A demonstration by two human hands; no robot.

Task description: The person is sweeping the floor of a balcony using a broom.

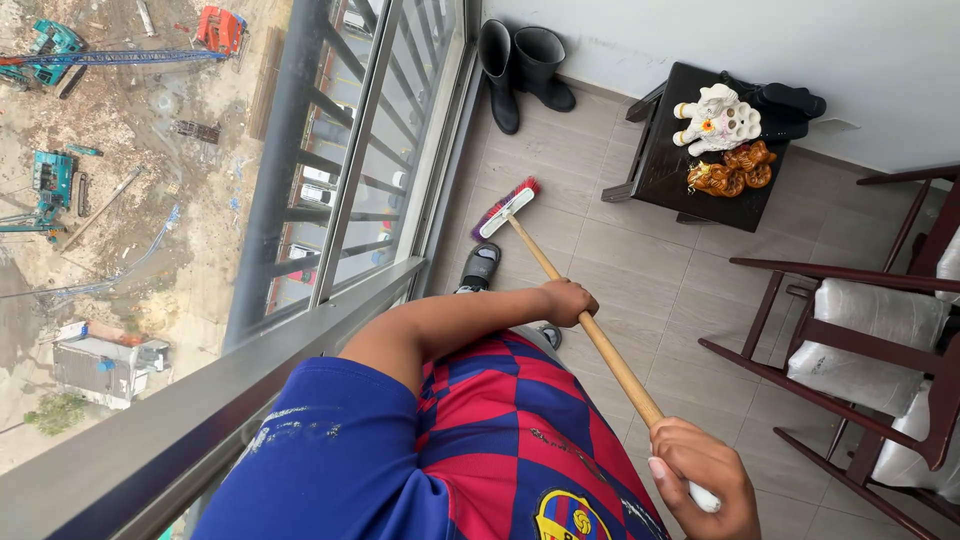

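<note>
Both hands are clamped on the wooden handle of a broom (590, 325): the left hand (568, 301) grips it midway down, the right hand (705, 478) closes around its upper end near the chest. The handle slants away from the right hand, past the left, to the bristle head (505, 209), which rests on the grey tiled floor (640, 260) beside the balcony railing (330, 200), near a pair of black boots (522, 65).

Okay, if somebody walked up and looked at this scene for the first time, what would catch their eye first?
Probably the wooden-handled broom running across the middle, gripped by the left hand partway down and the right hand at its top end, with its bristles on the tiled floor near the balcony railing. Next, the white and orange figurines on the dark table at the upper right.
</note>
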